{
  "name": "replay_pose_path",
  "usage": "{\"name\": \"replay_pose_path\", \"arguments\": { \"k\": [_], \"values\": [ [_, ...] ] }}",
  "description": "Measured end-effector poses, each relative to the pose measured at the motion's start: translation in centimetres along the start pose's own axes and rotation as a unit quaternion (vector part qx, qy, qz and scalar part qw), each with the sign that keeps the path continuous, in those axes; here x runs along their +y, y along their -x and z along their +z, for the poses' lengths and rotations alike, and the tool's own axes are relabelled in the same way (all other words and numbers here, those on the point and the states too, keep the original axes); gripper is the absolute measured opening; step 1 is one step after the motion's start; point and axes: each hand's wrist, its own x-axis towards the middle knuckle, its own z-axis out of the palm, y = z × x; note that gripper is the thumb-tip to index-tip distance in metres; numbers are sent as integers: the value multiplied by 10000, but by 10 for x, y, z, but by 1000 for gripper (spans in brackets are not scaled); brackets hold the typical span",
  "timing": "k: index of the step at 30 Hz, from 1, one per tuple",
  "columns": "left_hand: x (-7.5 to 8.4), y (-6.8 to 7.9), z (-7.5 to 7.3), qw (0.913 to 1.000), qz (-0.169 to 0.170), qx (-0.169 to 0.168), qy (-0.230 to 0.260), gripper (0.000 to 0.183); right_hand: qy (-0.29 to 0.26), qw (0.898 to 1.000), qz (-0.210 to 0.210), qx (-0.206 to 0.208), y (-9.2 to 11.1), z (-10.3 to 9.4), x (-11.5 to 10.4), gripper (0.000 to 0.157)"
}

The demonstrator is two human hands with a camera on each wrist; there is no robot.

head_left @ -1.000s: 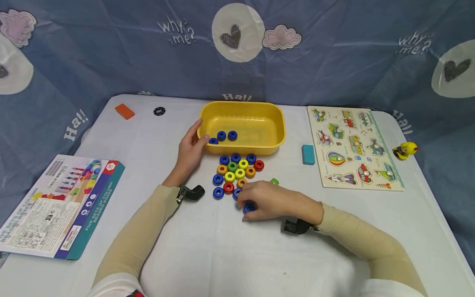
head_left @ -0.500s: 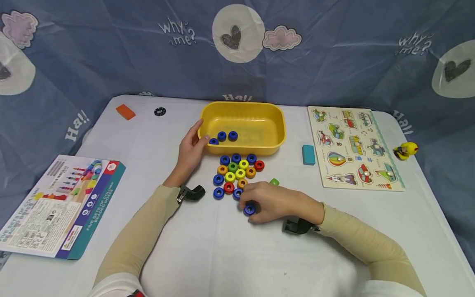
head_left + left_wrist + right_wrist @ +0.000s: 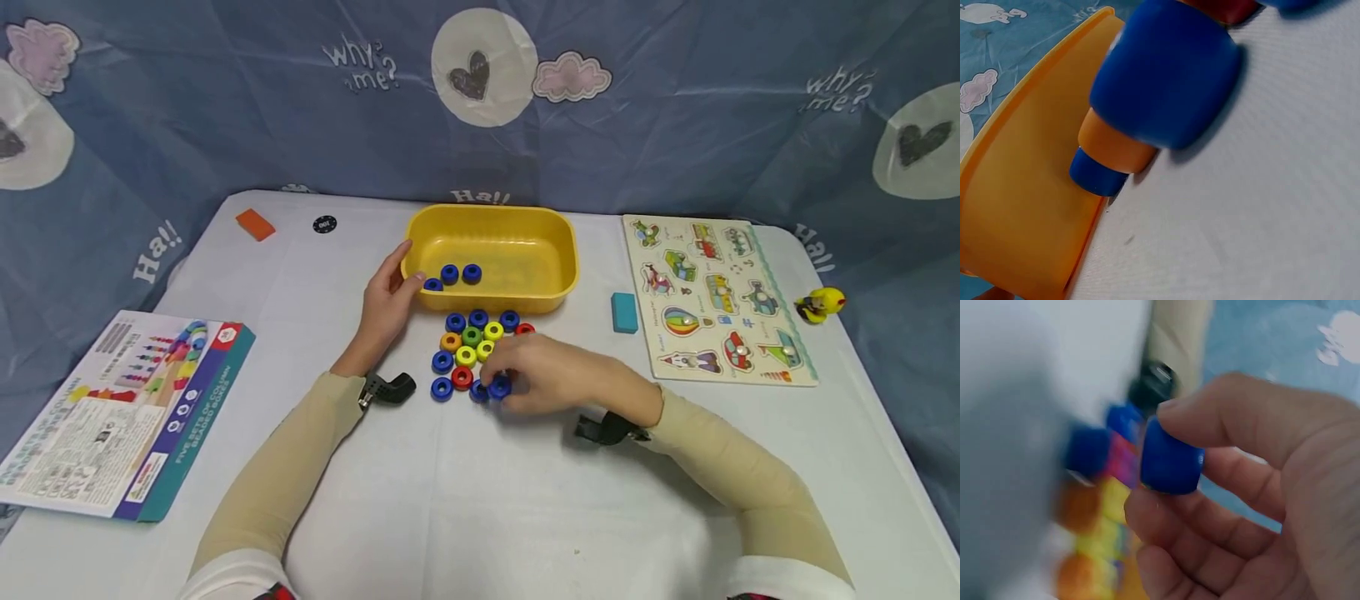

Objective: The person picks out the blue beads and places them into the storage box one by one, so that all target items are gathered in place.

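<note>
At the left end of the yellow tub (image 3: 525, 302), my left hand (image 3: 384, 310) holds the rim with thumb and fingers. Three blue beads, one of them a blue bead (image 3: 472, 273), lie inside the tub. My right hand (image 3: 551, 371) pinches another blue bead (image 3: 1172, 459) between thumb and fingertips, just off the table in the right wrist view. In front of the tub, loose ring beads in blue, red, orange, yellow and green stand close together, among them a red bead (image 3: 462, 377) and a green bead (image 3: 472, 336). My right hand hides some of them.
A teal block (image 3: 624, 312) and a wooden picture puzzle board (image 3: 720, 300) lie to the right, with a yellow toy figure (image 3: 820, 304) beyond. On the left are a toy box (image 3: 127, 417), an orange block (image 3: 256, 225) and a black chip (image 3: 325, 224).
My right hand has lifted the blue bead and carried it forward, over the near edge of the bead group. The left hand stays on the tub.
</note>
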Motion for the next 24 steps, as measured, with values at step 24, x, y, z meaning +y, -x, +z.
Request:
{"name": "replay_pose_path", "arguments": {
  "k": [24],
  "values": [
    [4,0,1,9999,-78,65,-46,55,-355,9619,2585,814,-83,-49,117,33]
  ]
}}
